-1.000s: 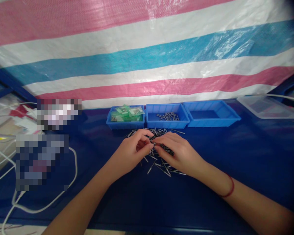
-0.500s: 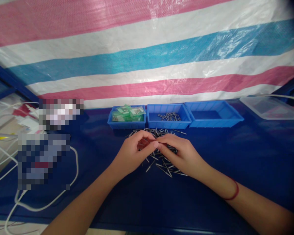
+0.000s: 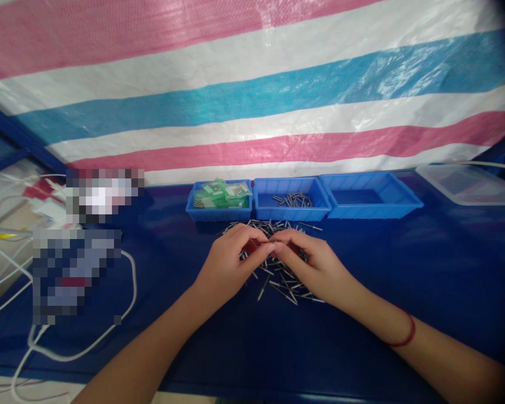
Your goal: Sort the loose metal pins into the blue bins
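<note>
A loose heap of thin metal pins (image 3: pixel 284 289) lies on the dark blue table (image 3: pixel 404 280). My left hand (image 3: pixel 229 264) and my right hand (image 3: pixel 313 264) meet fingertip to fingertip above the heap, both with fingers pinched together. What sits between the fingertips is too small to make out; a hint of red shows there. A red cord circles my right wrist (image 3: pixel 406 331).
Three blue bins stand behind the heap: the left bin (image 3: pixel 219 210) holds green packets, the middle bin (image 3: pixel 292 212) a few pins, the right bin (image 3: pixel 372 210) looks bare. A clear tray (image 3: pixel 467 185) sits far right. White cables (image 3: pixel 79 348) lie at left. A striped tarp hangs behind.
Both hands have stayed pinched together over the pins, with only small finger shifts. The view has drifted slightly.
</note>
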{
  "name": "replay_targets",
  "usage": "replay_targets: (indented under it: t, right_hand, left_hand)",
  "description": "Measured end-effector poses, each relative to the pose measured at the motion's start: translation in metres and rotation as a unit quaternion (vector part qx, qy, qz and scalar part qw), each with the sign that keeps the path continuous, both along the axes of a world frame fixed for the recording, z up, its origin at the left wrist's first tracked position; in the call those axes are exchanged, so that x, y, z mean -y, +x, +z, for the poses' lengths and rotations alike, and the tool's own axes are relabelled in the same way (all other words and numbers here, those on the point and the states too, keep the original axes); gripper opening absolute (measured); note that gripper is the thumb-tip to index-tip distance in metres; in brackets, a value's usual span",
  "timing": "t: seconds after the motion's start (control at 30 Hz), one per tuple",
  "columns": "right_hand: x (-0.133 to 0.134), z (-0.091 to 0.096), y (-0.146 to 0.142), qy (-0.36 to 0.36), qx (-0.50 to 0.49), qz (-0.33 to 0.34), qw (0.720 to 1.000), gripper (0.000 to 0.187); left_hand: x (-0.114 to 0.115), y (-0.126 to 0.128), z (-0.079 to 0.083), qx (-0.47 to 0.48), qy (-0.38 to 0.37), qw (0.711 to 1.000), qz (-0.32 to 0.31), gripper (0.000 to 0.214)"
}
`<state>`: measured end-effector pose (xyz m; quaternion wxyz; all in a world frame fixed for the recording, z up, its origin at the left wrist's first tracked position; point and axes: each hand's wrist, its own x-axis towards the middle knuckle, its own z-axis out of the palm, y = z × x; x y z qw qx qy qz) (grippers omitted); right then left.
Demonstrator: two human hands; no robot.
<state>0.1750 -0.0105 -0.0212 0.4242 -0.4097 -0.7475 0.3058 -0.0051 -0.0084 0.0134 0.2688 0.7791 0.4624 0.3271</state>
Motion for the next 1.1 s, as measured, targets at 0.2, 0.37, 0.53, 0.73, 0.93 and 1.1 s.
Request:
replay_targets:
  t: [0.2,0.37,0.53,0.73,0.93,1.1]
  right_hand:
    - [0.002,0.001,-0.001,0.01,-0.024,-0.03,0.999,0.012]
    - [0.004,0.0,-0.001,0.033,-0.034,-0.045,0.998,0.01]
    - [0.006,0.002,0.0,0.06,-0.018,-0.049,0.997,0.009]
    - [0.005,0.002,0.001,0.033,-0.023,-0.044,0.998,0.009]
    - [0.0,0.005,0.003,-0.041,-0.084,-0.023,0.995,0.009]
    - [-0.025,0.006,0.024,0.041,-0.093,-0.187,0.977,0.011]
  left_hand:
    - [-0.002,-0.002,-0.004,-0.016,0.018,1.0,-0.02,0.013]
    - [-0.005,-0.002,-0.007,-0.042,0.027,0.998,-0.037,0.013]
    - [-0.005,-0.003,-0.008,-0.067,0.031,0.994,-0.078,0.016]
    - [-0.003,-0.002,-0.009,-0.089,0.032,0.986,-0.137,0.019]
    - [-0.003,-0.003,-0.013,-0.092,0.032,0.991,-0.09,0.018]
    - [-0.004,-0.006,-0.009,-0.091,0.038,0.994,-0.051,0.026]
